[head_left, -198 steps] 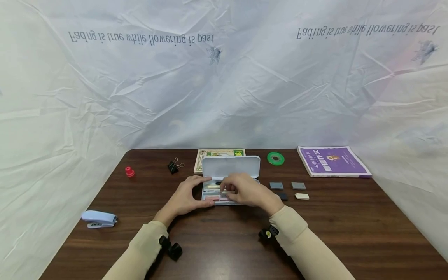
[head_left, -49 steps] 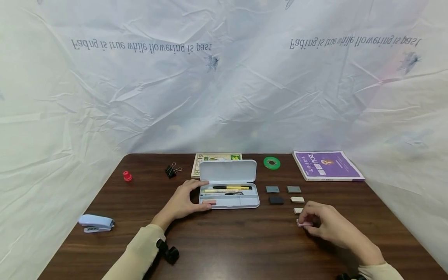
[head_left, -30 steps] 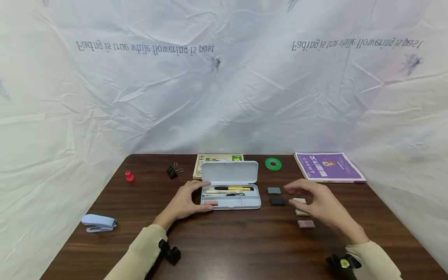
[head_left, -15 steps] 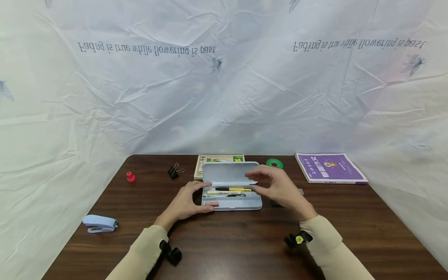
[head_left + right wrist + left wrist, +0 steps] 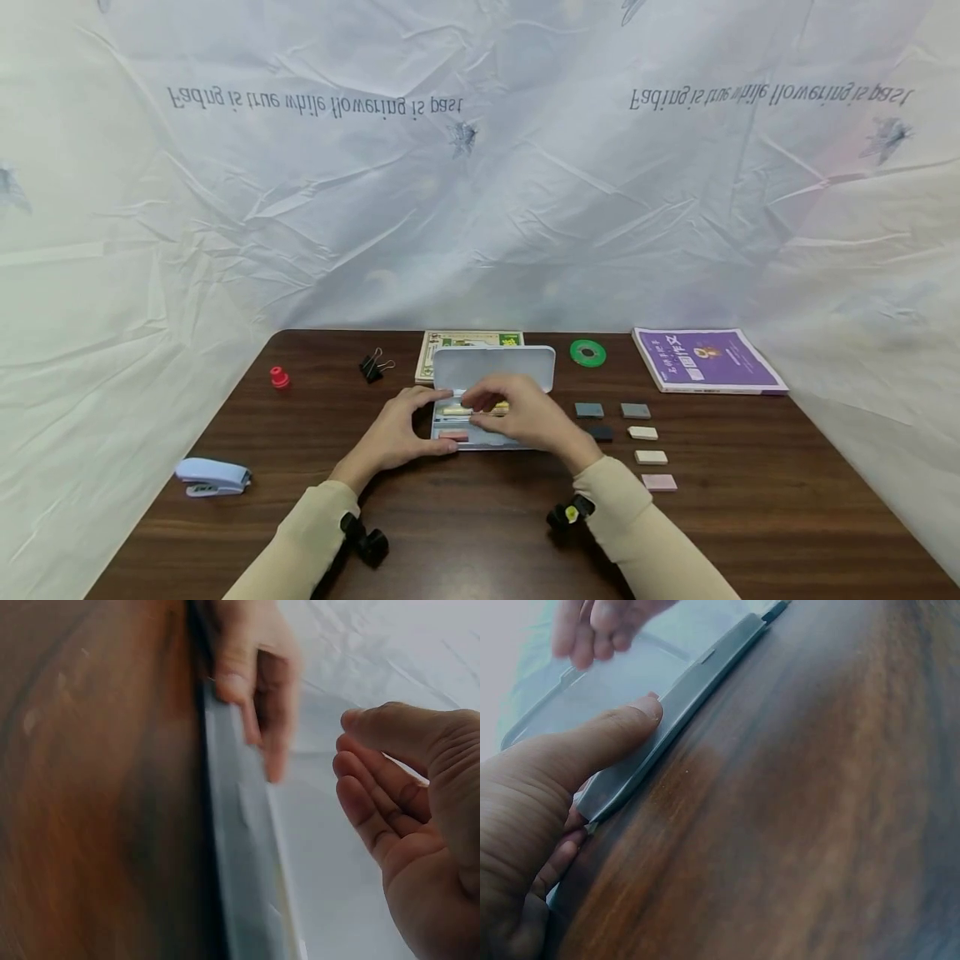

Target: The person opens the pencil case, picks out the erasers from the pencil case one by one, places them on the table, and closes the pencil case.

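A light grey pencil case lies with its lid raised in the head view. My left hand holds its left end, thumb on the front rim and fingers behind; the left wrist view shows this thumb up close. Over the open tray hovers my right hand, fingers bent. In the right wrist view nothing lies between the thumb and fingers of this right hand. A pink eraser sits in the front compartment. Behind it lie pens, including a pale yellow one, partly covered by my right hand.
Right of the case lie small erasers: grey, dark, white, pink. Around stand a stapler, red cap-like piece, binder clip, green tape roll, purple book and another book.
My right hand has set a pink eraser down at the right, let it go and moved left over the case. A second white eraser also lies there now. My left hand stays put.
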{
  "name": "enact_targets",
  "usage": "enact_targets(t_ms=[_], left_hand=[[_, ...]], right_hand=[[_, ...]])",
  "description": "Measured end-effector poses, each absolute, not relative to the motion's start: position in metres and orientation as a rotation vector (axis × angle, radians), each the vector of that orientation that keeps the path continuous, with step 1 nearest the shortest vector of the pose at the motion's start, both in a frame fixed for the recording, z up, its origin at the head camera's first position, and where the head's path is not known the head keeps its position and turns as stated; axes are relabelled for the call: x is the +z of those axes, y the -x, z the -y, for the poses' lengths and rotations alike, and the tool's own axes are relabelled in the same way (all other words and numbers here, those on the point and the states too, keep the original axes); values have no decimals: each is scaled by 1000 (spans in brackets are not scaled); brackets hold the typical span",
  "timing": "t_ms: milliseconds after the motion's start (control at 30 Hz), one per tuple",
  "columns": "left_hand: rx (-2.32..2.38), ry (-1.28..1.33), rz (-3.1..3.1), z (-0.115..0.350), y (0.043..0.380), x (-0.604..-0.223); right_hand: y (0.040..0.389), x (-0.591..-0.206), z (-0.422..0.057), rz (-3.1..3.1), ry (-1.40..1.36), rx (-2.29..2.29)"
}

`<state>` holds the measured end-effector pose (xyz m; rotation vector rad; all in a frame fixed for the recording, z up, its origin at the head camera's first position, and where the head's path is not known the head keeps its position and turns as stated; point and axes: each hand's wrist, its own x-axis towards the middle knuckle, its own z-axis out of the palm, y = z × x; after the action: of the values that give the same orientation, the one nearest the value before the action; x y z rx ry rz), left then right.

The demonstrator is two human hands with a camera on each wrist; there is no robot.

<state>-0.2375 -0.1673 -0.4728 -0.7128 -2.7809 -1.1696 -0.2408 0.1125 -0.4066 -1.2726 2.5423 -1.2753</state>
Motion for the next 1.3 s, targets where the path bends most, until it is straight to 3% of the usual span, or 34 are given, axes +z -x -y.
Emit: enact_targets(t_ms=[333, 633, 1067, 1300], left_hand=[[-1194, 722, 2763, 168, 238, -473], [-1160, 716, 2788, 166, 237, -472], [-1156, 694, 2811, 165, 237, -472], [-1176, 686, 2811, 167, 235, -471]], right_hand=[[236, -420, -79, -2588, 1349, -890], [234, -408, -91, -2647, 1353, -961], [227, -364, -156, -2853, 1349, -1116], [215, -366, -215, -2998, 1210, -1122]])
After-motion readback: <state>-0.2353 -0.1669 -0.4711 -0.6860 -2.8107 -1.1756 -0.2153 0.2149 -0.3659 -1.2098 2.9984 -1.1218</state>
